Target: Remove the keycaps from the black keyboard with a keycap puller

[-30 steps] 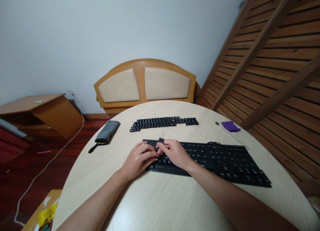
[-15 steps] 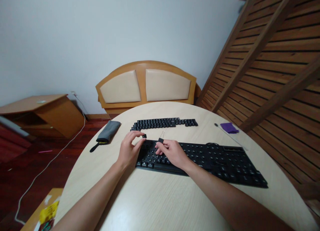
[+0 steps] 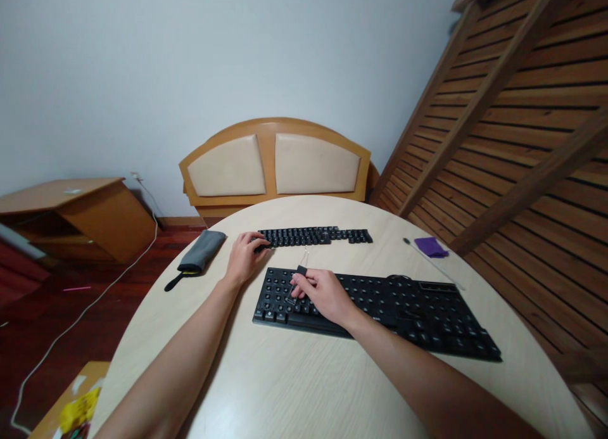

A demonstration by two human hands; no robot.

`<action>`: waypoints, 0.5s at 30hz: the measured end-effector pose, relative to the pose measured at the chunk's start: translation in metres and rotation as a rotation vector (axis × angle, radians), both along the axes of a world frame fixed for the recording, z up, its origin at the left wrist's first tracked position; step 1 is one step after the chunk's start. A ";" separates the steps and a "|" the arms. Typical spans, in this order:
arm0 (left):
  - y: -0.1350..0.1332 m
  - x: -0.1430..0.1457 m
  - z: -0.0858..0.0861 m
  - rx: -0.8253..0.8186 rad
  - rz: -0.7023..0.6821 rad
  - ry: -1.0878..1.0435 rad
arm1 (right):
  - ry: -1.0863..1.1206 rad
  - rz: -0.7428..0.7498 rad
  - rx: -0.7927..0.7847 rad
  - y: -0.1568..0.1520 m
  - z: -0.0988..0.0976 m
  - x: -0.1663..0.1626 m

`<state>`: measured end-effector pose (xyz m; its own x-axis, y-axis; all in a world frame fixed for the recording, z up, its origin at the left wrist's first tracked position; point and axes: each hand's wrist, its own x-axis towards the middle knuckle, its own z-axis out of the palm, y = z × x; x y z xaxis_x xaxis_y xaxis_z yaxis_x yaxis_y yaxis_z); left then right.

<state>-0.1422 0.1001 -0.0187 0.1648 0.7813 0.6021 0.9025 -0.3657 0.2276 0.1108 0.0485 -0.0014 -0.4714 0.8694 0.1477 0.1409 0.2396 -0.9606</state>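
Observation:
My left hand (image 3: 246, 256) reaches to the left end of the rows of loose black keycaps (image 3: 299, 236). Its thumb and fingers are pinched round a small keycap there, mostly hidden by the fingertips. My right hand (image 3: 323, 290) grips a keycap puller (image 3: 302, 270) by its dark middle, thin wire loops sticking out on both ends. This hand rests over the left part of the black keyboard (image 3: 380, 306). Most of the keyboard's visible switches are bare, while a few keycaps remain along its near left edge.
A grey pouch (image 3: 203, 251) with a black strap lies at the left. On the right are a purple cloth (image 3: 431, 247) and a thin stick with a dark tip (image 3: 427, 259). All rest on the round pale table (image 3: 285, 388). A headboard (image 3: 270, 166) stands beyond.
My left hand has moved away from the keyboard, forward to the left end of the keycap rows, taking a keycap along. My right hand still holds the puller over the keyboard.

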 end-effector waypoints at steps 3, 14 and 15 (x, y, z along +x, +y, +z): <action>0.000 -0.003 -0.002 -0.017 0.013 0.015 | -0.010 0.000 0.001 0.000 0.000 0.000; 0.007 -0.009 -0.009 -0.062 0.028 0.014 | -0.014 0.002 0.007 -0.001 0.001 0.000; 0.007 -0.009 -0.010 -0.062 0.028 0.013 | -0.011 0.004 0.007 -0.001 0.001 0.000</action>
